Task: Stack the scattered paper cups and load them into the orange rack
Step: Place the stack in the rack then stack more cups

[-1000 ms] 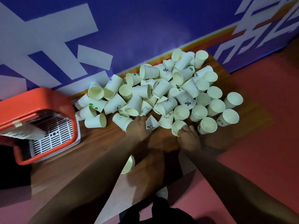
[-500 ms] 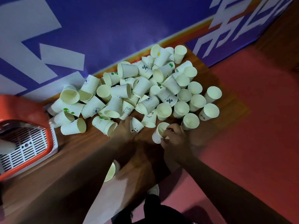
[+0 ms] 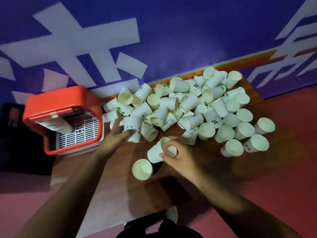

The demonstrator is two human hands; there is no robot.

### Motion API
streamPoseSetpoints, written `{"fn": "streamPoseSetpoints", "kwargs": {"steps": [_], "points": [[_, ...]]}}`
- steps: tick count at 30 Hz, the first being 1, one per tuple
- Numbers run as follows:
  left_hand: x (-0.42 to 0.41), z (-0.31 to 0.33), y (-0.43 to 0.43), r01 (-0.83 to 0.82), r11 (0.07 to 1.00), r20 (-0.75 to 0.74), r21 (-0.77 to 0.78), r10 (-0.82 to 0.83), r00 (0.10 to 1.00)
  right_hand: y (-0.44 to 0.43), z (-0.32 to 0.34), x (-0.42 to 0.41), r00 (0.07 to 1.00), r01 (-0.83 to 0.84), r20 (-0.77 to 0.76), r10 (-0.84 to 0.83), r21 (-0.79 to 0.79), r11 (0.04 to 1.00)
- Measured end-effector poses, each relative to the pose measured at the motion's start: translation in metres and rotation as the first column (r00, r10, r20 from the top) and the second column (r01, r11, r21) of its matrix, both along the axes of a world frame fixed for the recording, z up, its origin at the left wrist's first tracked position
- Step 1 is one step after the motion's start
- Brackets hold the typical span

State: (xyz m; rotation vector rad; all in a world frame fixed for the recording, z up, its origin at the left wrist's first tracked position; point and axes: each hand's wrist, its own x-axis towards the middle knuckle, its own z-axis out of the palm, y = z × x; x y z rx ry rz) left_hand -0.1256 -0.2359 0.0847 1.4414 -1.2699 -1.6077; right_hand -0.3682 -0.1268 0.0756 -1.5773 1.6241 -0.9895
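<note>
Purple wall (image 3: 171, 40) behind, brown table (image 3: 120, 169) below, and the pile (image 3: 188, 107) sprawls across its far right half, cups lying every which way, some upright along the right fringe. The orange rack (image 3: 60, 100) sits at the left end, just beside the pile, with a stack (image 3: 53, 125) already lying inside on the white grille. So the job looks barely begun! Left hand (image 3: 115, 136) is at the pile's near left corner, fingers spread and curled round the wall of the panda cup (image 3: 133, 127). Right hand (image 3: 178, 153) is nearer the person, thumb and fingertips pinching the rim of a plain cup (image 3: 157, 152). That cup is tilted, its long axis running from the mouth at the fingers down-left to the base. Here is the hinge: its base points towards the left hand, with the panda cup just up-left and apart, so nesting them means lining up both axes first. A lone cup (image 3: 142, 169) stands mouth-up by the near edge, just under the plain cup, closer to the right hand. The left hand is nearer the rack.
</note>
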Motion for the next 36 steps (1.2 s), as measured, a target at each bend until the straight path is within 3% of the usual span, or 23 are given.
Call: {"fn": "streamPoseSetpoints", "kwargs": {"steps": [4, 8, 13, 16, 18, 20, 22, 24, 28, 36], "points": [[0.038, 0.005, 0.031, -0.097, 0.995, -0.092, -0.024, 0.094, 0.991, 0.007, 0.012, 0.038, 0.986, -0.164, 0.055, 0.156, 0.184, 0.969], [0.073, 0.005, 0.061, -0.137, 0.991, -0.121, -0.001, 0.136, 0.983, 0.013, 0.007, 0.066, 0.928, -0.277, -0.189, 0.32, 0.225, 0.934], [0.096, 0.0, 0.085, -0.108, 0.994, -0.101, 0.015, 0.109, 0.989, 0.026, -0.027, 0.093, 0.84, -0.247, -0.434, 0.327, 0.232, 0.941], [0.097, -0.005, 0.097, -0.027, 1.0, -0.08, 0.007, 0.027, 0.996, 0.033, -0.041, 0.1, 0.788, -0.253, -0.505, 0.352, 0.256, 0.933], [0.093, -0.01, 0.103, 0.015, 1.0, -0.1, 0.023, -0.012, 0.995, 0.034, -0.041, 0.101, 0.853, -0.202, -0.428, 0.298, 0.256, 0.945], [0.089, -0.013, 0.107, 0.063, 0.998, -0.11, 0.025, -0.059, 0.992, 0.034, -0.027, 0.105, 0.983, -0.024, -0.167, 0.07, 0.265, 0.964], [0.081, -0.016, 0.109, 0.13, 0.992, -0.112, 0.007, -0.128, 0.985, 0.031, -0.009, 0.108, 0.983, 0.096, 0.118, -0.142, 0.336, 0.937], [0.071, -0.017, 0.11, 0.209, 0.977, -0.112, -0.033, -0.212, 0.971, 0.029, 0.003, 0.107, 0.944, 0.091, 0.264, -0.197, 0.365, 0.926], [0.049, -0.019, 0.11, 0.315, 0.943, -0.076, -0.112, -0.324, 0.943, 0.037, 0.01, 0.11, 0.94, 0.114, 0.273, -0.204, 0.312, 0.943], [0.048, -0.03, 0.102, 0.391, 0.919, -0.053, -0.048, -0.393, 0.918, 0.055, -0.009, 0.114, 0.887, 0.231, 0.34, -0.313, 0.26, 0.938]]}}
